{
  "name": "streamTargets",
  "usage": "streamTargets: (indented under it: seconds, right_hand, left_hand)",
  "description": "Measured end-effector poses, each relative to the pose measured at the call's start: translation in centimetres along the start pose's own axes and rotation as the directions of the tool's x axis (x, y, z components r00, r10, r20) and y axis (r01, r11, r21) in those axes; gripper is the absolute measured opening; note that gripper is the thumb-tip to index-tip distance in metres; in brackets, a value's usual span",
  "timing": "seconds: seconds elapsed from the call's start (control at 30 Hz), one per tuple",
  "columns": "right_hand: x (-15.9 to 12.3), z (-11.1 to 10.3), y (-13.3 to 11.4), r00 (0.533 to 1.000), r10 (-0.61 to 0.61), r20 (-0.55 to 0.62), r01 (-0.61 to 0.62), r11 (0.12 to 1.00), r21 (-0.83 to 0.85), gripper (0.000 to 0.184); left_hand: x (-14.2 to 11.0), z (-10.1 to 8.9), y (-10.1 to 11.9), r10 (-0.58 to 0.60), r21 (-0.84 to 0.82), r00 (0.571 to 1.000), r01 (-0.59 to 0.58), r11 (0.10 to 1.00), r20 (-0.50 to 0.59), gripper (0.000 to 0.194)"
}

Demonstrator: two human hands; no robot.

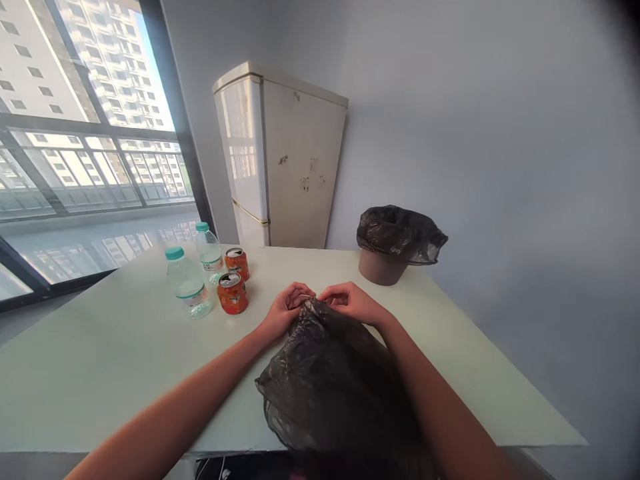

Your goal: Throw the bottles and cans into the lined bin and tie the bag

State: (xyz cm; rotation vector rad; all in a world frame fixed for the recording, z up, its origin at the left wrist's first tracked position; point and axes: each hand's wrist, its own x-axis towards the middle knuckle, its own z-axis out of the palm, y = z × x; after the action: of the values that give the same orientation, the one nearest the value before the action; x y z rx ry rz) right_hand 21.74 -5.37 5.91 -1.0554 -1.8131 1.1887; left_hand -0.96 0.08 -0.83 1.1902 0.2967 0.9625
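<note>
A thin black plastic bag (330,373) spreads from the middle of the table over its front edge toward me. Its far end is gathered into a bunched tip, and both hands meet there. My left hand (287,308) has its fingers curled and closed on the left of that tip. From the right, my right hand (353,301) pinches the same gathered end between thumb and fingers. The bag's near part is dark and blurred, partly hidden behind my right forearm.
Two clear bottles with teal caps (187,283) (209,253) and two orange drink cans (233,293) (237,264) stand to the left. A brown bin (381,268) lined with a black bag (400,233) is at the back right. Behind the table (125,373) is a fridge (300,160).
</note>
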Motion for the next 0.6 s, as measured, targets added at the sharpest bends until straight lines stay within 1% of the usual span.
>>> streamTargets:
  seconds: [0.07, 0.13, 0.23, 0.3, 0.33, 0.37, 0.43, 0.47, 0.5, 0.53, 0.57, 0.6]
  right_hand:
    - [0.0, 0.5, 0.1, 1.000, -0.005, 0.013, 0.005, 1.000, -0.010, 0.032]
    - [0.2, 0.9, 0.1, 1.000, -0.005, -0.023, 0.004, 0.999, -0.033, 0.028]
    - [0.6, 1.0, 0.5, 0.991, -0.015, -0.132, 0.011, 0.999, -0.030, 0.027]
    - [0.9, 0.6, 1.2, 0.971, -0.024, -0.237, 0.024, 1.000, -0.002, 0.030]
    - [1.1, 0.3, 1.6, 0.950, -0.019, -0.312, 0.025, 1.000, 0.017, 0.032]
    - [1.2, -0.2, 2.1, 0.917, -0.007, -0.399, 0.024, 0.999, 0.038, 0.034]
    - [1.3, -1.2, 2.9, 0.822, 0.020, -0.569, 0.030, 0.996, 0.078, 0.040]
    - [1.3, -1.7, 3.1, 0.771, 0.025, -0.637, 0.044, 0.995, 0.093, 0.042]
    - [1.2, -2.1, 3.1, 0.731, 0.021, -0.682, 0.050, 0.995, 0.085, 0.042]
    - [1.0, -2.4, 2.9, 0.719, 0.011, -0.695, 0.032, 0.998, 0.050, 0.041]
    - [0.9, -2.4, 2.4, 0.744, -0.003, -0.668, -0.010, 1.000, -0.015, 0.038]
    - [0.8, -2.1, 1.7, 0.797, -0.016, -0.604, -0.058, 0.993, -0.103, 0.032]
  left_hand:
    - [0.1, -0.2, 0.2, 0.040, 0.019, 0.999, -0.039, 0.999, -0.024, 0.029]
    - [0.1, -0.2, 0.4, 0.061, 0.058, 0.998, -0.059, 0.997, -0.035, 0.020]
    - [0.0, -0.2, 0.8, 0.070, 0.116, 0.997, -0.066, 0.991, -0.033, 0.011]
    - [-0.1, -0.3, 1.0, 0.071, 0.160, 0.997, -0.069, 0.985, -0.007, 0.006]
    - [-0.2, -0.4, 1.2, 0.065, 0.184, 0.998, -0.067, 0.981, 0.019, 0.006]
    - [-0.3, -0.5, 1.3, 0.052, 0.202, 0.997, -0.061, 0.977, 0.049, 0.007]
    - [-0.3, -0.7, 1.5, 0.016, 0.198, 0.993, -0.038, 0.979, 0.113, 0.011]
    - [-0.4, -0.7, 1.6, 0.001, 0.179, 0.991, -0.025, 0.984, 0.131, 0.016]
    - [-0.4, -0.7, 1.8, -0.006, 0.155, 0.992, -0.014, 0.988, 0.128, 0.023]
    - [-0.4, -0.6, 2.1, -0.002, 0.136, 0.995, -0.012, 0.991, 0.097, 0.030]
    - [-0.5, -0.5, 2.4, 0.014, 0.133, 0.999, -0.020, 0.991, 0.046, 0.033]
    - [-0.5, -0.3, 2.7, 0.044, 0.147, 0.999, -0.042, 0.988, -0.012, 0.032]
